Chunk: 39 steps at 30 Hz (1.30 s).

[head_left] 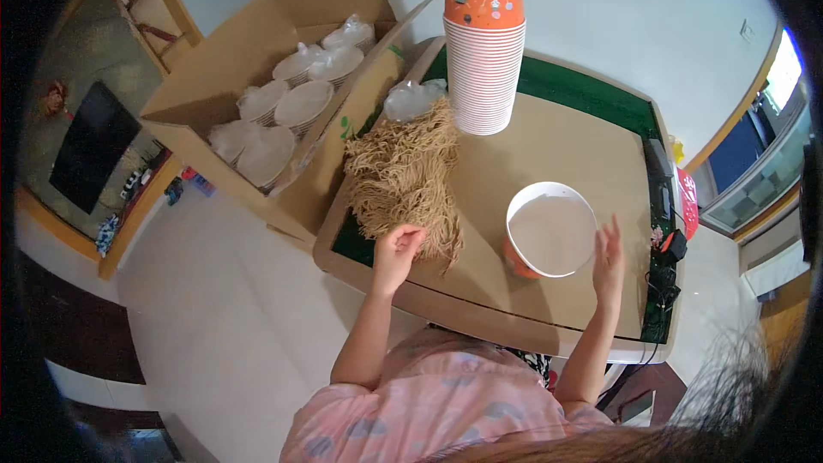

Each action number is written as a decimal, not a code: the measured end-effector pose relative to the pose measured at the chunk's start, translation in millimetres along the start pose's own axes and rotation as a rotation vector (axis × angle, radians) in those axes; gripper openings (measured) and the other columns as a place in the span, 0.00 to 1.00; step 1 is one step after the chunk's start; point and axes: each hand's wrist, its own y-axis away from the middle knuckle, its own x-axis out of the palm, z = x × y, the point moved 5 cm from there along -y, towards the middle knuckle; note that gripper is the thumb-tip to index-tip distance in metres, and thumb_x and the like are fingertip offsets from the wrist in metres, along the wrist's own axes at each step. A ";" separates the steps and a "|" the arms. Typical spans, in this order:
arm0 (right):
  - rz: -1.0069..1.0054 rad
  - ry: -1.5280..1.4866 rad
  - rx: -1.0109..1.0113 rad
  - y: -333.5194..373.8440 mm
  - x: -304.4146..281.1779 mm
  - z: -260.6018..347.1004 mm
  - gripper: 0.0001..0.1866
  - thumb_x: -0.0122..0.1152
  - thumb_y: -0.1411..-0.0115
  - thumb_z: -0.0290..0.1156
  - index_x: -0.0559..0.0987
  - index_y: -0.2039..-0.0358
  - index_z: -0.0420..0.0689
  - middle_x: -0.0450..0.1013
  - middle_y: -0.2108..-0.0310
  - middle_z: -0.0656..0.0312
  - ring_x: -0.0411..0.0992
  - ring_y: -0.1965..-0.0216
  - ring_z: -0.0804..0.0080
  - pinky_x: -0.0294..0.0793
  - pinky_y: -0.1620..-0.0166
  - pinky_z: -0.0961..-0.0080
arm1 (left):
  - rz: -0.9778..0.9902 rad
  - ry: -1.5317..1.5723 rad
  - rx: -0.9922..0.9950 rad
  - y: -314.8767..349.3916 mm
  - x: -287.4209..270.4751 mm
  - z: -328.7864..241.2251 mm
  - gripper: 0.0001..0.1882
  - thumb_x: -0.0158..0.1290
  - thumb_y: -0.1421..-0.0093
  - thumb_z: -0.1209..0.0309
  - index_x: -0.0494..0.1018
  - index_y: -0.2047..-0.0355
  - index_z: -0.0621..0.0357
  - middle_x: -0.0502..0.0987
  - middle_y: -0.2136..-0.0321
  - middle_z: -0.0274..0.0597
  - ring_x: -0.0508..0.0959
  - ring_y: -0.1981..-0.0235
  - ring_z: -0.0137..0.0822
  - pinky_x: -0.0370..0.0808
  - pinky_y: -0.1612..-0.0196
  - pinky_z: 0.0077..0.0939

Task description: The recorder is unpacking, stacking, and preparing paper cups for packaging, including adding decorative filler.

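Fingers narrow, hold unclear, our left hand point(396, 259) is at the heaped tan strands point(403, 173); our right hand point(609, 267) splays, three o'clock from a seemingly unfilled paper bucket point(551, 233).

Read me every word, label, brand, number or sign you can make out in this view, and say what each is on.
None can be read.
Tall stack of tubs: small drawings on the top one's orange side; any lettering is too small to read.
Single tub by the right hand: only a sliver of its orange side shows, nothing legible.
Black plugs: any markings are too small to read.
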 end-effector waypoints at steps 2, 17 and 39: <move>-0.076 -0.079 -0.064 19.2 -9.5 24.8 0.19 0.46 0.37 0.27 0.63 0.45 0.42 0.68 0.54 0.54 0.68 0.54 0.69 0.65 0.50 0.76 | -0.063 0.002 0.052 -2.8 -17.4 17.4 0.07 0.51 0.42 0.74 0.74 0.65 0.63 0.77 0.74 0.32 0.71 0.75 0.19 0.67 0.72 0.12; 0.617 0.098 -0.103 150.9 84.7 14.8 0.06 0.53 0.48 0.20 0.77 0.69 0.40 0.72 0.77 0.52 0.69 0.80 0.65 0.69 0.76 0.73 | -0.229 -0.875 0.405 -70.3 22.0 -7.2 0.05 0.56 0.52 0.73 0.71 0.75 0.57 0.66 0.74 0.42 0.68 0.67 0.45 0.67 0.62 0.38; 0.773 -0.928 0.769 160.5 111.5 40.6 0.15 0.45 0.36 0.32 0.72 0.53 0.37 0.71 0.60 0.61 0.70 0.60 0.74 0.68 0.51 0.78 | 0.407 -0.094 0.213 48.6 61.0 -70.2 0.04 0.46 0.40 0.77 0.65 0.64 0.61 0.73 0.74 0.38 0.74 0.72 0.27 0.71 0.69 0.22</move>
